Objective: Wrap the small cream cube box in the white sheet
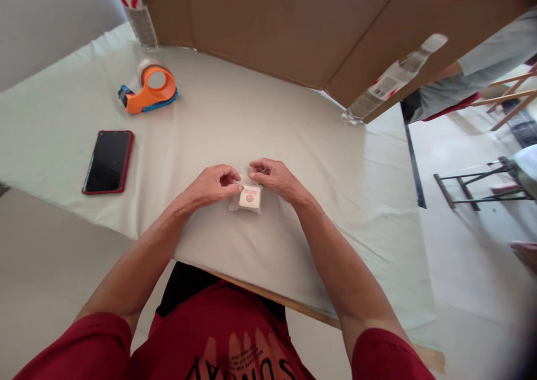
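Note:
A small clear plastic packet [248, 198] with a white square item bearing a red mark lies on the white-covered table [251, 122], near its front edge. My left hand [212, 184] pinches the packet's upper left edge with curled fingers. My right hand [274, 177] pinches the upper right edge, its fingers also curled. The two hands almost meet above the packet.
A red-cased phone [108, 162] lies face up at the left. An orange tape dispenser [150, 90] sits behind it. Two plastic water bottles [136, 10] [388, 83] stand by a large cardboard box [314, 27] at the back. Stools [478, 187] and another person [470, 78] are at the right.

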The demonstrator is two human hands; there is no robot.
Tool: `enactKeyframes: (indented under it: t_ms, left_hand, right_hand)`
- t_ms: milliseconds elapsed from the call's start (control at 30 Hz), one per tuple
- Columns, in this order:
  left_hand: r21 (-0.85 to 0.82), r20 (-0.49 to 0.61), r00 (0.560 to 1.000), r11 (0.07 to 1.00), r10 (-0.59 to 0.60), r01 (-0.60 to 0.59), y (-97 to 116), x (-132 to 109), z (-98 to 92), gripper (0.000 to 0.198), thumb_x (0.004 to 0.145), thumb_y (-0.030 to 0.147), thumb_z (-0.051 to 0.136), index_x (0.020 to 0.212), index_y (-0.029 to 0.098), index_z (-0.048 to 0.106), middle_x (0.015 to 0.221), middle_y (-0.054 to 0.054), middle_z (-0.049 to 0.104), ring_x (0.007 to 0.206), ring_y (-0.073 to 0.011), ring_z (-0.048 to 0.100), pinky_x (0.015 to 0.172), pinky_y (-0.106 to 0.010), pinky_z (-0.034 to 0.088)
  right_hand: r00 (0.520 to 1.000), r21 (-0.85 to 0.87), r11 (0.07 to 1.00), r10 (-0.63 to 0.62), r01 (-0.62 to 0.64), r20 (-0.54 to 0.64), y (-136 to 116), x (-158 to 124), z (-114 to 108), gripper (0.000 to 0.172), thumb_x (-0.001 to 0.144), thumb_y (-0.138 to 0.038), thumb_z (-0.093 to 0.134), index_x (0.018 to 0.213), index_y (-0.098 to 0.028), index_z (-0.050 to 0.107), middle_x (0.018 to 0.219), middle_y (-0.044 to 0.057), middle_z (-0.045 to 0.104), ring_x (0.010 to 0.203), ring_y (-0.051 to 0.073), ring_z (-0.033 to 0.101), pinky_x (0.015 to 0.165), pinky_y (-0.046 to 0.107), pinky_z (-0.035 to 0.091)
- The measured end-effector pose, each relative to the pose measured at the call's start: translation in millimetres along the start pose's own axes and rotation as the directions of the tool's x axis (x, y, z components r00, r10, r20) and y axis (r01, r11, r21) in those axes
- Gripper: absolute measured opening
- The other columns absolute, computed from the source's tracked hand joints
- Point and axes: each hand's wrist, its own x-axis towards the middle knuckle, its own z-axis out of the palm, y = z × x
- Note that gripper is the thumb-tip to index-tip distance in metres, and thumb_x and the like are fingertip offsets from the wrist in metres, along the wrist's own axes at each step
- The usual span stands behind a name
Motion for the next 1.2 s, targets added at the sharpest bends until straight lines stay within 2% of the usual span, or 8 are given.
enactKeyframes:
  t_ms: [133, 233, 433, 600, 733, 933, 1067, 1200]
  left_hand:
    - [0.018, 0.003, 1.000, 1.000, 0.008, -0.008, -1, 1, 1.1, 0.028, 0.073, 0.040, 0.067, 0.090, 0.018, 0.070, 0.083, -0.002, 0.066, 0.077, -0.0164, 0.058, 0.073, -0.030, 0.048]
    - [0.052, 0.000, 0.999, 0.998, 0.033, -0.033, -1, 2, 2.1, 0.027, 0.073, 0.040, 0.068, 0.089, 0.019, 0.071, 0.087, -0.002, 0.066, 0.078, -0.0167, 0.058, 0.075, -0.031, 0.048]
    - [0.093, 0.014, 0.995, 0.991, 0.097, -0.098, -2, 3, 1.8, 0.026, 0.074, 0.043, 0.066, 0.086, 0.020, 0.070, 0.091, -0.003, 0.065, 0.079, -0.0172, 0.056, 0.075, -0.032, 0.048]
    - [0.088, 0.035, 0.995, 0.992, 0.090, -0.093, 0, 3, 1.2, 0.028, 0.074, 0.044, 0.066, 0.087, 0.020, 0.070, 0.091, -0.004, 0.065, 0.079, -0.0171, 0.055, 0.074, -0.031, 0.048]
    - [0.095, 0.048, 0.994, 0.991, 0.093, -0.097, 3, 2, 1.0, 0.027, 0.074, 0.043, 0.066, 0.086, 0.019, 0.070, 0.091, -0.004, 0.065, 0.080, -0.0175, 0.055, 0.074, -0.031, 0.047]
    - [0.079, 0.047, 0.995, 0.992, 0.091, -0.094, 1, 2, 1.0, 0.025, 0.074, 0.042, 0.066, 0.084, 0.019, 0.069, 0.092, -0.004, 0.066, 0.080, -0.0172, 0.055, 0.076, -0.031, 0.046]
    - [0.057, 0.037, 0.997, 0.996, 0.068, -0.070, 0, 3, 1.9, 0.023, 0.073, 0.040, 0.065, 0.084, 0.019, 0.069, 0.092, -0.004, 0.065, 0.079, -0.0167, 0.056, 0.075, -0.031, 0.047]
    - [0.057, 0.038, 0.998, 0.997, 0.057, -0.059, 0, 3, 2.4, 0.022, 0.073, 0.040, 0.065, 0.081, 0.020, 0.068, 0.091, -0.003, 0.065, 0.079, -0.0167, 0.056, 0.075, -0.031, 0.047]
  right_hand:
    - [0.999, 0.080, 0.997, 0.012, -0.016, 0.046, 1, 6, 4, 0.039, 0.071, -0.033, 0.071, 0.106, -0.015, 0.072, 0.083, 0.003, 0.069, 0.079, 0.017, 0.061, 0.072, 0.030, 0.048]
    - [0.999, 0.143, 0.990, -0.023, 0.019, 0.027, 5, 5, 6, 0.035, 0.070, -0.033, 0.071, 0.100, -0.016, 0.072, 0.080, 0.001, 0.066, 0.075, 0.015, 0.058, 0.071, 0.029, 0.047]
    - [0.999, 0.146, 0.988, -0.046, 0.041, 0.028, 5, 0, 6, 0.030, 0.071, -0.033, 0.069, 0.095, -0.016, 0.072, 0.070, -0.003, 0.058, 0.066, 0.013, 0.051, 0.066, 0.028, 0.042]
    - [0.998, 0.116, 0.992, -0.061, 0.058, 0.028, 2, -2, 6, 0.019, 0.072, -0.032, 0.066, 0.084, -0.018, 0.070, 0.071, -0.001, 0.062, 0.067, 0.013, 0.052, 0.065, 0.027, 0.040]
    - [0.997, 0.137, 0.988, -0.076, 0.072, 0.027, 3, -1, 6, 0.014, 0.072, -0.032, 0.066, 0.074, -0.018, 0.066, 0.068, -0.002, 0.060, 0.065, 0.012, 0.049, 0.064, 0.027, 0.039]
    - [0.995, 0.138, 0.986, -0.096, 0.095, -0.002, 7, -1, 7, 0.016, 0.072, -0.034, 0.068, 0.075, -0.018, 0.066, 0.070, -0.002, 0.060, 0.066, 0.012, 0.049, 0.064, 0.027, 0.038]
    - [0.992, 0.128, 0.984, -0.121, 0.125, -0.039, 4, -3, 8, 0.014, 0.072, -0.032, 0.069, 0.074, -0.019, 0.068, 0.079, 0.001, 0.066, 0.075, 0.015, 0.055, 0.072, 0.029, 0.042]
    - [0.995, 0.163, 0.983, -0.092, 0.083, 0.048, -3, -5, 5, 0.014, 0.073, -0.032, 0.069, 0.073, -0.019, 0.067, 0.072, -0.001, 0.063, 0.069, 0.013, 0.052, 0.066, 0.027, 0.040]
